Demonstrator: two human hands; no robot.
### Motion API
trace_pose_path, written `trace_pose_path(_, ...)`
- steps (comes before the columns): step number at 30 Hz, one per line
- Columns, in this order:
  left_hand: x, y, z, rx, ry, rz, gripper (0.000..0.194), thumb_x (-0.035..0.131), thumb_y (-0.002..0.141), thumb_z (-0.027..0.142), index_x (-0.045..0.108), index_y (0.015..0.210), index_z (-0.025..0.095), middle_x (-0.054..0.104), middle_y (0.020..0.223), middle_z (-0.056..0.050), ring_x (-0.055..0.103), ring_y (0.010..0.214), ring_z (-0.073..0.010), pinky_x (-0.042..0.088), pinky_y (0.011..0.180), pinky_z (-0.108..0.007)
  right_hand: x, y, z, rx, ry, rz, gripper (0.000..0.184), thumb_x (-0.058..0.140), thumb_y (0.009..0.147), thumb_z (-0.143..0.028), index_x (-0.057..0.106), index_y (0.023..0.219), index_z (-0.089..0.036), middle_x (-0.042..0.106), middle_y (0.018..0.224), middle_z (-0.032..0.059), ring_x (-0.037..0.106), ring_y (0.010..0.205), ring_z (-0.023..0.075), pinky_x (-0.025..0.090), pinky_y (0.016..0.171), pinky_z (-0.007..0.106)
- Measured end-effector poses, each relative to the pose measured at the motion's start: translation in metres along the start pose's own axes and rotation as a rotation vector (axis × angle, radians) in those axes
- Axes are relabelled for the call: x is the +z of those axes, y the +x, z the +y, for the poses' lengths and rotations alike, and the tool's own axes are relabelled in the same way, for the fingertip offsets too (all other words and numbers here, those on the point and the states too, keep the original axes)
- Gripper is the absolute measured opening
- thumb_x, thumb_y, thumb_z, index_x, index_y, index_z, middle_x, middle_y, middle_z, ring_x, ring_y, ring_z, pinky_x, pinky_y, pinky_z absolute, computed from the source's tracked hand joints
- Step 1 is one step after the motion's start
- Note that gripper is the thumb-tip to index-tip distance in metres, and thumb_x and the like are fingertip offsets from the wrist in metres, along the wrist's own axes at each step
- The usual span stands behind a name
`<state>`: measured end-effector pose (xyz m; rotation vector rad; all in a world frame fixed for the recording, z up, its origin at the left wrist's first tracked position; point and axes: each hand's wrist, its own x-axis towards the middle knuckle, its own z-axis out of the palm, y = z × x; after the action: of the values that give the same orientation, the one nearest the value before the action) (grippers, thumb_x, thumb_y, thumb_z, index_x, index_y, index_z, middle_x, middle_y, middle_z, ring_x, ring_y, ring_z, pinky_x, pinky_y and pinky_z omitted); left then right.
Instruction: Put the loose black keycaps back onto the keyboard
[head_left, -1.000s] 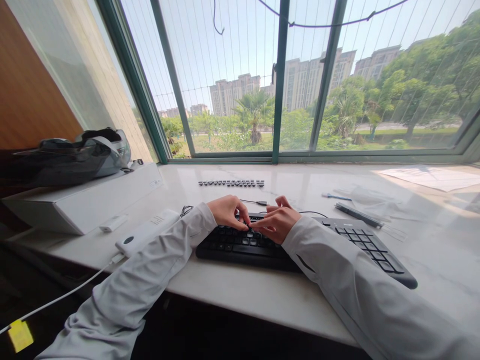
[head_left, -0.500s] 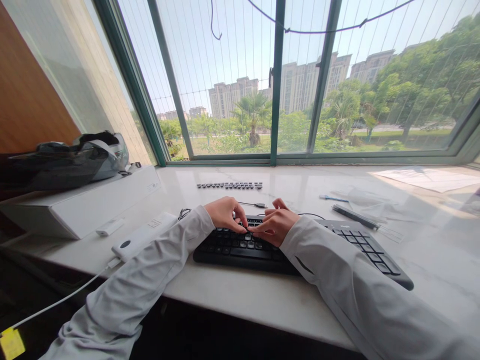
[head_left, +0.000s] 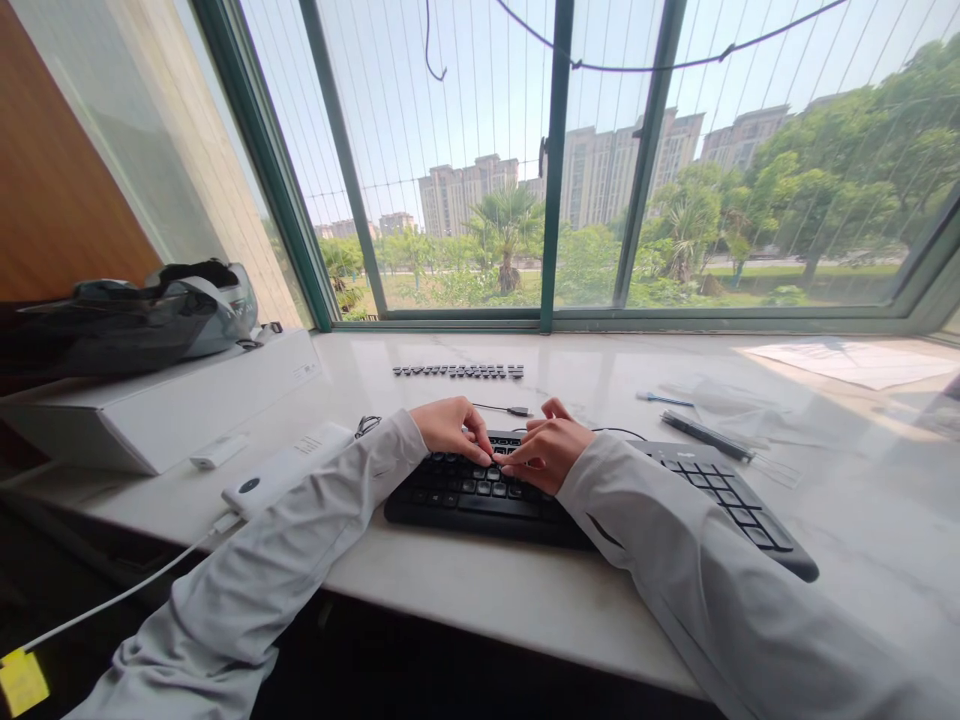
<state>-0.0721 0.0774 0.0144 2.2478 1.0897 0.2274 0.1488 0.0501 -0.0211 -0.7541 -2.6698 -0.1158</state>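
A black keyboard (head_left: 480, 506) lies near the front edge of the white counter, with keycaps absent from part of its middle and from the number pad. Over its upper middle, my left hand (head_left: 451, 428) is closed in a pinch. The fingertips of my right hand (head_left: 551, 450) meet those of the left at the same key position, its fingers bent. Between them is a tiny dark piece that looks like a keycap, mostly hidden by the fingers. Behind the keyboard, loose black keycaps (head_left: 459, 371) stand in two rows on the counter.
A USB plug (head_left: 519, 411) lies behind my hands. To the right are a dark slim tool (head_left: 706, 436), a blue brush-like stick (head_left: 666, 399), clear plastic and paper (head_left: 855, 363). At left sit a white box (head_left: 165, 400) and a white device (head_left: 281, 472) with a cable.
The view has shifted slightly. Both hands stay together over the same part of the keyboard, with only small finger movements.
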Motion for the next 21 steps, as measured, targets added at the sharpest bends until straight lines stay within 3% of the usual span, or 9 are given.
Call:
trace_pose_path(5, 0.002, -0.003, 0.003, -0.007, -0.006, 0.018, 0.034, 0.076, 0.064, 0.042, 0.079, 0.084, 0.015, 0.072, 0.068, -0.005, 0.053, 0.061, -0.0122, 0.039, 0.063, -0.023, -0.005, 0.002, -0.004, 0.011, -0.039, -0.027, 0.021, 0.056, 0.089, -0.039, 0.076, 0.086, -0.033, 0.068, 0.059, -0.0012, 0.047, 0.061, 0.0114, 0.018, 0.077, 0.038)
trace_pose_path(9, 0.001, -0.004, 0.002, 0.02, 0.047, 0.013, 0.037, 0.075, 0.066, 0.045, 0.079, 0.088, 0.015, 0.071, 0.067, -0.004, 0.051, 0.06, -0.0116, 0.035, 0.058, -0.023, -0.006, 0.002, -0.004, 0.005, -0.047, -0.026, 0.022, 0.055, 0.089, -0.042, 0.075, 0.093, -0.036, 0.068, 0.06, -0.0009, 0.047, 0.061, 0.0121, 0.018, 0.077, 0.038)
trace_pose_path(21, 0.002, 0.003, -0.013, -0.069, -0.066, 0.014, 0.047, 0.079, 0.057, 0.053, 0.079, 0.084, 0.015, 0.07, 0.066, -0.004, 0.056, 0.062, -0.0135, 0.039, 0.063, -0.023, -0.005, 0.001, -0.004, -0.023, -0.077, 0.004, 0.026, 0.05, 0.091, -0.045, 0.073, 0.099, -0.038, 0.067, 0.059, -0.0016, 0.048, 0.061, 0.0135, 0.022, 0.08, 0.039)
